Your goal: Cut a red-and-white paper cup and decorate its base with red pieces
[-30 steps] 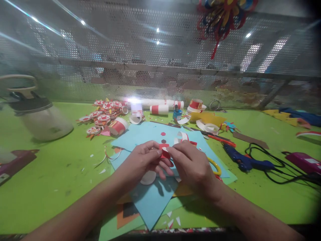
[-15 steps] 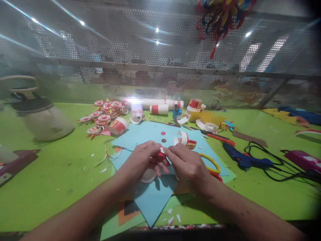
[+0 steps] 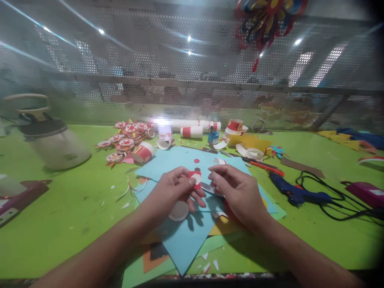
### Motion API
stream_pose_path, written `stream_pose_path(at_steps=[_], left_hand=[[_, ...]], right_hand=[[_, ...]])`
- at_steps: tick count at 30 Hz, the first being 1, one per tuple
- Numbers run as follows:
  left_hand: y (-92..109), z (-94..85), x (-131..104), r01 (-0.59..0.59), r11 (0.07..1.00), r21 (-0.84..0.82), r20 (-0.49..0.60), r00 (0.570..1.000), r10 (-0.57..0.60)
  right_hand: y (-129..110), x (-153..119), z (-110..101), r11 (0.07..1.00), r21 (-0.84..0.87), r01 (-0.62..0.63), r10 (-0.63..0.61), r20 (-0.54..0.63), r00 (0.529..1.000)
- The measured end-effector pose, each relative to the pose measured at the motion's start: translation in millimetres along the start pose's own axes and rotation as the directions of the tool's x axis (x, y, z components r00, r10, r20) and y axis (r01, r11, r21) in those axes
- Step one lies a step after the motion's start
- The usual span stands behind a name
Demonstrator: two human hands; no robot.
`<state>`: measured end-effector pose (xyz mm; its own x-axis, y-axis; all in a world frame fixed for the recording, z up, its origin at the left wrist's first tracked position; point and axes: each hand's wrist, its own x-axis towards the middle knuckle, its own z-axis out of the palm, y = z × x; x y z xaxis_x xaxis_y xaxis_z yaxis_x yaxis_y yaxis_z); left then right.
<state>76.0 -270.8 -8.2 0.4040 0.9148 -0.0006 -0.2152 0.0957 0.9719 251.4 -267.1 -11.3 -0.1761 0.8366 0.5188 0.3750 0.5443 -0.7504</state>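
My left hand [image 3: 177,186] pinches a small red piece [image 3: 191,175] with a white hexagon [image 3: 196,179] on its face, its lower fingers spread. Close on the right, my right hand [image 3: 237,188] is round the scissors [image 3: 210,189]; their blades point left, towards the red piece, and the handles are mostly hidden by the hand. Its thumb and forefinger reach left above the blades. Below my left hand a white disc [image 3: 179,211] lies on blue paper [image 3: 183,240]. A red hexagon [image 3: 197,161] and a dark one [image 3: 197,169] lie beyond the hands.
Decorated discs [image 3: 132,128] are piled back left, beside a paper cup [image 3: 144,153]. At the back stand a blue bottle [image 3: 213,138] and a cut cup [image 3: 235,125]. A blue glue gun [image 3: 295,192] with black cable lies right. A large container [image 3: 57,144] stands left.
My right hand has come away from the red piece and now has the scissors, whose blades have come into view. The red piece in my left hand has turned, showing its white hexagon.
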Motion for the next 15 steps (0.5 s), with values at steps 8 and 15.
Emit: stream_pose_path(at_steps=[8, 15], left_hand=[[1.0, 7.2, -0.9, -0.022, 0.998, 0.067, 0.033, 0.999, 0.02], [-2.9, 7.5, -0.4, -0.025, 0.995, 0.097, 0.065, 0.998, 0.019]], right_hand=[[-11.8, 5.1, -0.7, 0.862, 0.316, -0.396, 0.307, 0.296, 0.904], [-6.4, 4.4, 3.1, 0.795, 0.383, -0.471, 0.368, 0.313, 0.876]])
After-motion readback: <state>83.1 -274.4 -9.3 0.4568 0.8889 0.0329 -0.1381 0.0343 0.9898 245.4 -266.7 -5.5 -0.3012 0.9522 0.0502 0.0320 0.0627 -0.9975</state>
